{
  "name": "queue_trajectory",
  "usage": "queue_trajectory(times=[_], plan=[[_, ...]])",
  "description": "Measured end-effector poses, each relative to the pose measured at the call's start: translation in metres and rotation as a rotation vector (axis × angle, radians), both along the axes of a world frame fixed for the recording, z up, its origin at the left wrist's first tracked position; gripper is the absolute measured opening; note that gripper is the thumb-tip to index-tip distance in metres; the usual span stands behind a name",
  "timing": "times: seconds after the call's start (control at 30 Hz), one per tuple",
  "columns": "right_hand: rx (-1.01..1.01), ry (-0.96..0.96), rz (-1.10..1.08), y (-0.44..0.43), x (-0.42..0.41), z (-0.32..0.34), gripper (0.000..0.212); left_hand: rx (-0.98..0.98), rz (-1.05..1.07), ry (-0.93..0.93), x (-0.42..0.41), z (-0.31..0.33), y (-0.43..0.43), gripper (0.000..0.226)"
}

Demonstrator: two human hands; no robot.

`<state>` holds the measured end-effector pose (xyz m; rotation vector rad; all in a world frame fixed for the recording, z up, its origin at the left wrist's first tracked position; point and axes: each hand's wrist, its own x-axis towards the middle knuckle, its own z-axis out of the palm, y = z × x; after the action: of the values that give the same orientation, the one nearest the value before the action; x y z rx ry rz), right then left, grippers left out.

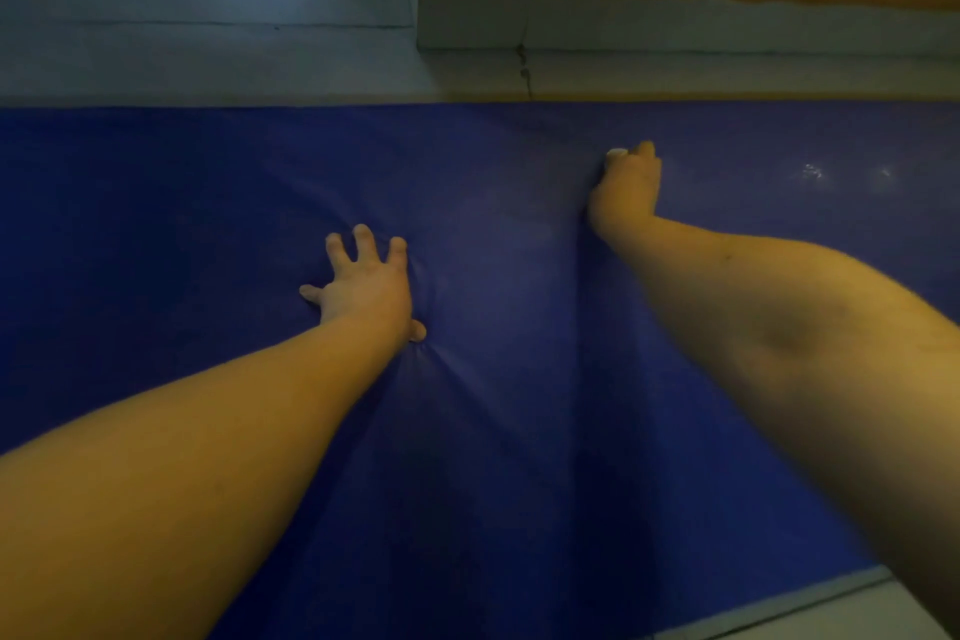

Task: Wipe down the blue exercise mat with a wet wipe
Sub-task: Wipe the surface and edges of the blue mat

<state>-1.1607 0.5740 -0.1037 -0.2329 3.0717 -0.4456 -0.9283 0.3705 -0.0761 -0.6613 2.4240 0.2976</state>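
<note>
Mat (156, 224): one | left hand (366, 288) splayed flat on it | right hand (626, 190) clutching one wipe (618, 152)

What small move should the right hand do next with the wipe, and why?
Probably draw the right hand, which grips the wet wipe near the far edge of the blue mat, back toward the body. Wet glints show to its right, the strip nearer the person looks dull, and the left hand presses the mat flat beside it.
</note>
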Motion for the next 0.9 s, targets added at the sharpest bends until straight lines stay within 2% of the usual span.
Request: queue_trajectory(times=[0.1, 0.13, 0.17, 0.23, 0.33, 0.43, 0.5, 0.63, 0.7, 0.77, 0.9], plan=[[-0.107, -0.017, 0.015, -0.032, 0.046, 0.006, 0.012, -0.003, 0.005, 0.000, 0.000, 0.000, 0.000, 0.119], [-0.152, 0.012, 0.075, -0.044, 0.063, 0.003, 0.020, -0.003, 0.009, 0.001, 0.000, -0.001, -0.001, 0.119], [-0.192, 0.025, 0.142, -0.055, 0.080, -0.001, 0.019, -0.002, 0.010, 0.005, 0.000, -0.001, 0.000, 0.119], [-0.217, 0.070, 0.346, -0.074, 0.118, -0.015, 0.008, -0.006, 0.011, 0.009, 0.001, -0.002, -0.001, 0.119], [-0.256, 0.055, 0.596, -0.082, 0.160, -0.030, 0.014, -0.006, 0.016, 0.012, 0.001, -0.002, 0.000, 0.118], [-0.186, 0.082, 0.718, -0.066, 0.140, -0.026, 0.023, -0.006, 0.017, 0.016, 0.001, -0.003, -0.002, 0.117], [-0.091, 0.075, 0.603, -0.039, 0.104, -0.020, 0.024, 0.000, 0.009, 0.024, 0.001, -0.002, -0.002, 0.117], [0.134, 0.085, 0.148, 0.032, 0.044, -0.017, 0.033, 0.002, 0.004, 0.019, 0.003, 0.000, -0.002, 0.118], [0.127, 0.066, -0.002, 0.035, 0.038, -0.015, 0.033, 0.005, 0.004, 0.030, 0.003, 0.001, -0.002, 0.118], [0.078, 0.017, -0.034, 0.014, 0.052, -0.011, 0.032, 0.014, 0.004, 0.042, 0.004, 0.003, -0.002, 0.117], [-0.110, -0.014, 0.108, -0.043, 0.120, -0.018, 0.023, 0.026, 0.007, 0.069, 0.013, 0.001, -0.002, 0.109]])
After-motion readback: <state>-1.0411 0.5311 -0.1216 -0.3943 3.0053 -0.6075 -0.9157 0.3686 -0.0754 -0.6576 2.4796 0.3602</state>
